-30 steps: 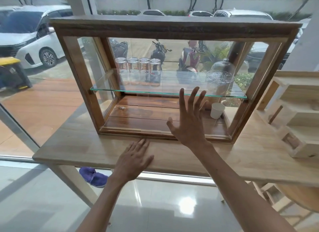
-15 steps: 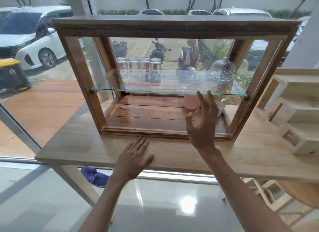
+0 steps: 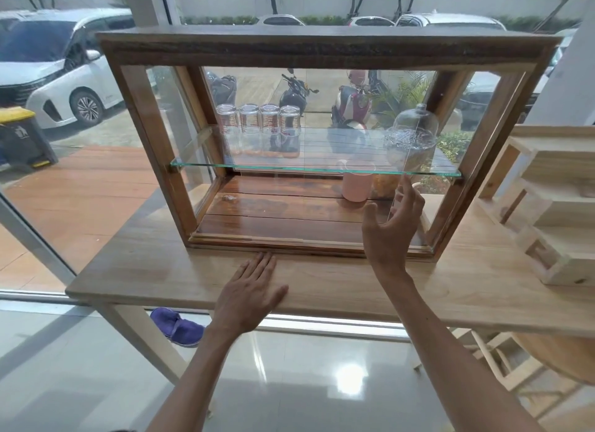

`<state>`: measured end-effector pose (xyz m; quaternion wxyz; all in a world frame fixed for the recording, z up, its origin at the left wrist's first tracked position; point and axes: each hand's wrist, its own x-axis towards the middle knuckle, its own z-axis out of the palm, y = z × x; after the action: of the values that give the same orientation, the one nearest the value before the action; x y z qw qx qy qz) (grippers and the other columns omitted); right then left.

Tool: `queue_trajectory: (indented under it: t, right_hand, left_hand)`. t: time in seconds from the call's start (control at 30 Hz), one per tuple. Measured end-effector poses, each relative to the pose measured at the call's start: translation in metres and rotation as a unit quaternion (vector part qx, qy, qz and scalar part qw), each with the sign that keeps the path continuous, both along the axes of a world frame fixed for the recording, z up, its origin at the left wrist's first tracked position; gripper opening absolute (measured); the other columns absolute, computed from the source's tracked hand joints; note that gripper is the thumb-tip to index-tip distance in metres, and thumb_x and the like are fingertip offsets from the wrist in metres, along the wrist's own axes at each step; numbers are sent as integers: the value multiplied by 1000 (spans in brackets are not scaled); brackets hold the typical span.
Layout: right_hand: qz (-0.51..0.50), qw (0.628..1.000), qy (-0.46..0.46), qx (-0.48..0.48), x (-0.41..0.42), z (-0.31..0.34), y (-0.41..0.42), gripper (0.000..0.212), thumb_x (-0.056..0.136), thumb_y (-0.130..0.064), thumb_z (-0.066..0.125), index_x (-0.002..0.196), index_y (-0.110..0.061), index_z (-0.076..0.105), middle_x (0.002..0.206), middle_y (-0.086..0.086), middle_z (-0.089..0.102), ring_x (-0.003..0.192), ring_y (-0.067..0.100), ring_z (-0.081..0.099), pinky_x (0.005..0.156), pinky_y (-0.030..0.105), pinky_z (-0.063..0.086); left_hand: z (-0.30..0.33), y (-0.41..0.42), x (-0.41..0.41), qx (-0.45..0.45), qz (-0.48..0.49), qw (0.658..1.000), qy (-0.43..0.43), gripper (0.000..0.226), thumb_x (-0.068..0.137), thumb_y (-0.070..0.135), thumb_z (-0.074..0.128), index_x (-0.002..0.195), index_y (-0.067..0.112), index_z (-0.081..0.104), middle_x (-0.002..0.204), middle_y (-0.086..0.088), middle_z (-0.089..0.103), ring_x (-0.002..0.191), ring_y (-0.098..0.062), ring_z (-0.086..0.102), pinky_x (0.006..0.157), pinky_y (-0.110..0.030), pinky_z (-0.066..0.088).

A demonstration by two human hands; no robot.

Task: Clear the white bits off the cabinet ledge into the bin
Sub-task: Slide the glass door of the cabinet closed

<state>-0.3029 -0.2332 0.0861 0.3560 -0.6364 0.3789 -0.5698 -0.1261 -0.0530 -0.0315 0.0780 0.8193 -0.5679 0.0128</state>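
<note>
A small clump of white bits [image 3: 229, 198] lies on the dark wooden floor of the glass-fronted cabinet [image 3: 322, 50], near its left side. The cabinet's front ledge [image 3: 273, 240] runs along the bottom, just past my left hand [image 3: 249, 295], which rests flat and empty on the light wooden table [image 3: 145, 264]. My right hand [image 3: 391, 230] is raised at the cabinet's right half, fingers spread and fingertips against the edge of the sliding glass pane [image 3: 406, 161]. The cabinet front stands uncovered left of that edge.
Inside are several upturned glasses [image 3: 259, 126] and a glass dome [image 3: 413, 132] on the glass shelf [image 3: 257, 168], with a pink cup [image 3: 355, 187] below. A wooden rack [image 3: 553, 206] stands at the right. A yellow-lidded bin [image 3: 19, 135] sits outside the window. A purple slipper [image 3: 175, 325] lies under the table.
My right hand has moved right across the cabinet front, taking the glass pane with it, and the pink cup now shows. My left hand has stayed flat on the table.
</note>
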Motion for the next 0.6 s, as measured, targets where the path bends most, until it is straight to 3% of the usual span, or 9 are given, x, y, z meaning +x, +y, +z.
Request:
queue_trajectory:
  t: [0.1,0.27,0.37,0.43,0.6]
  right_hand:
    - [13,1000,-14,-3,6,2,6,73,77,-29,58,148,-22,41,142,4,42,135,19,44,112,51,44]
    - [40,998,13,-44,20,3,19,70,80,-21,62,147,-15,44,134,15,49,121,27,54,105,49,47]
    - [62,996,23,-55,28,5,29,70,79,-19,61,146,-12,45,125,6,48,107,16,53,100,43,50]
    - [75,995,32,-64,34,6,35,71,78,-21,60,147,-11,45,121,2,46,107,20,54,100,48,50]
    - [104,993,32,-52,47,6,45,73,78,-26,58,148,-11,43,126,13,51,115,25,54,105,48,48]
  left_hand:
    - [-3,-1,2,-7,2,1000,1,86,90,73,-3,158,19,3,167,3,1,152,-7,-6,124,-32,1]
    - [-3,-1,1,-10,-1,1000,-2,84,92,71,1,158,19,2,166,3,1,152,-7,-6,124,-32,1]
    - [-2,-1,1,-11,-2,1000,-3,82,94,70,4,158,18,3,166,2,2,152,-8,-5,123,-31,-1]
    - [-3,0,1,-16,-1,1000,0,80,96,69,8,158,19,4,166,2,2,152,-8,-5,123,-30,-2]
    - [-5,-1,1,-17,2,1000,-2,79,97,68,10,158,19,5,166,2,2,152,-8,-4,123,-32,0]
